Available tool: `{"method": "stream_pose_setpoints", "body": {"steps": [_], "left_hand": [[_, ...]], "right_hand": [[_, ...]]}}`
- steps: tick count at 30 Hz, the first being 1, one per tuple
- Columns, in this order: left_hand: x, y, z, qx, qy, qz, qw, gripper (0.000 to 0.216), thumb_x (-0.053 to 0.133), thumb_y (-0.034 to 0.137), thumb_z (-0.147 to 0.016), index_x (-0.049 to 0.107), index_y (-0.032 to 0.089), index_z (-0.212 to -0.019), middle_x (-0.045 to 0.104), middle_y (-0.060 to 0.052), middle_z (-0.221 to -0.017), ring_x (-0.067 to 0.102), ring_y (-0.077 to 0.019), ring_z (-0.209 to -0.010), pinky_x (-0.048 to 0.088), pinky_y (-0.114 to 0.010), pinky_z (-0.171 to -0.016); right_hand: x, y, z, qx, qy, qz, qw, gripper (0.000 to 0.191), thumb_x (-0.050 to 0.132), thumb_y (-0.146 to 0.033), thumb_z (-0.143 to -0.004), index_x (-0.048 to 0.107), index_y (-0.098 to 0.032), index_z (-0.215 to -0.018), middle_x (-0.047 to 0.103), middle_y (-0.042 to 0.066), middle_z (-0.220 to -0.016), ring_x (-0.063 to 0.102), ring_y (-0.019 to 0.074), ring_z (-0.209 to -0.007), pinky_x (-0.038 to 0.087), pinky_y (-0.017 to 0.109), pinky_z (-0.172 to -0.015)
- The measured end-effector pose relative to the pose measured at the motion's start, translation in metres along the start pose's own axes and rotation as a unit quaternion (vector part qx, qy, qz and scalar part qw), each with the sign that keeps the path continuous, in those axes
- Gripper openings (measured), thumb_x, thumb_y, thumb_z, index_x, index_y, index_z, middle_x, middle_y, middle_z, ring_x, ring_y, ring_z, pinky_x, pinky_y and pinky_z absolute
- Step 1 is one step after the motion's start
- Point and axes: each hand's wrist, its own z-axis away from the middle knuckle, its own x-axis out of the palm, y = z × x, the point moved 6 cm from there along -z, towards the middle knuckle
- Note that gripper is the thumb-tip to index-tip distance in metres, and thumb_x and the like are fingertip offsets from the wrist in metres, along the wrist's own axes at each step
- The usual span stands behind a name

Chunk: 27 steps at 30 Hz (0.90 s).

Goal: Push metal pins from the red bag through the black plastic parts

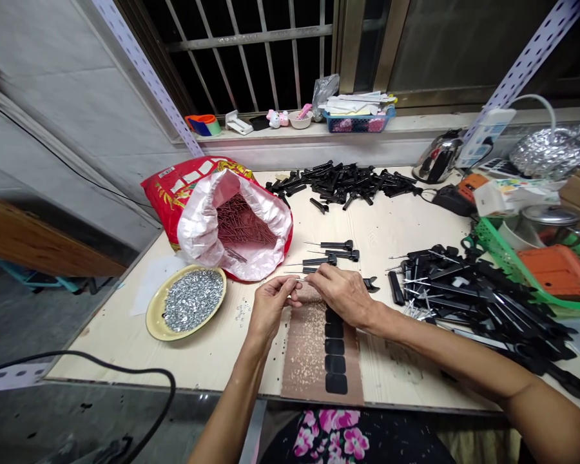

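My left hand (269,303) is closed in a pinch, with a small silvery bit at its fingertips that is too small to name. My right hand (342,291) meets it there, fingers bent together; what they hold is hidden. Just beyond them lie several black handles with thin metal rods (337,245), rods pointing left. A black forked end (370,284) sticks out beyond my right hand. Under both hands is a brown mat (305,348) with pale specks and a column of black rounded squares (336,365). Loose small metal pieces (243,312) lie left of my left hand.
A yellow dish (155,327) of small metal pieces stands at left. Behind it is a red bag (167,193) of reddish-brown rods. Black parts (343,180) are heaped at the back. Black tools (464,290) pile up at right, beside a green basket (507,270) and a kettle (437,156).
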Motion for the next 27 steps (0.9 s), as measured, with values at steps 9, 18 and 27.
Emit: {"method": "stream_pose_setpoints", "body": {"steps": [9, 18, 27], "left_hand": [[0.0019, -0.0059, -0.0012, -0.061, -0.004, 0.084, 0.995, 0.033, 0.082, 0.028, -0.058, 0.07, 0.011, -0.084, 0.067, -0.002, -0.07, 0.054, -0.0056, -0.052, 0.052, -0.019, -0.052], [0.0076, -0.0079, 0.0005, -0.096, -0.034, 0.126, 0.987, 0.031, 0.082, 0.024, -0.059, 0.069, 0.009, -0.082, 0.063, -0.002, -0.068, 0.052, -0.0041, -0.053, 0.044, -0.015, -0.05], [0.0066, -0.0051, 0.0018, -0.033, -0.008, 0.073, 0.997, 0.028, 0.078, 0.031, -0.064, 0.068, 0.011, -0.081, 0.061, 0.0, -0.066, 0.049, -0.0051, -0.051, 0.04, -0.017, -0.049]], "right_hand": [[-0.004, 0.0004, -0.0043, -0.023, 0.018, 0.013, 0.999, 0.022, 0.044, -0.027, -0.095, 0.064, -0.021, -0.09, 0.059, 0.002, -0.081, 0.05, 0.0142, -0.073, 0.03, 0.027, -0.059], [-0.0033, 0.0007, -0.0012, -0.052, 0.019, 0.04, 0.998, 0.019, 0.045, -0.021, -0.094, 0.064, -0.022, -0.096, 0.06, 0.003, -0.081, 0.048, 0.0164, -0.075, 0.029, 0.029, -0.061], [0.0029, 0.0068, 0.0003, 0.037, 0.003, -0.101, 0.994, 0.025, 0.041, -0.03, -0.097, 0.063, -0.02, -0.094, 0.062, 0.002, -0.085, 0.055, 0.0132, -0.077, 0.033, 0.025, -0.062]]}}
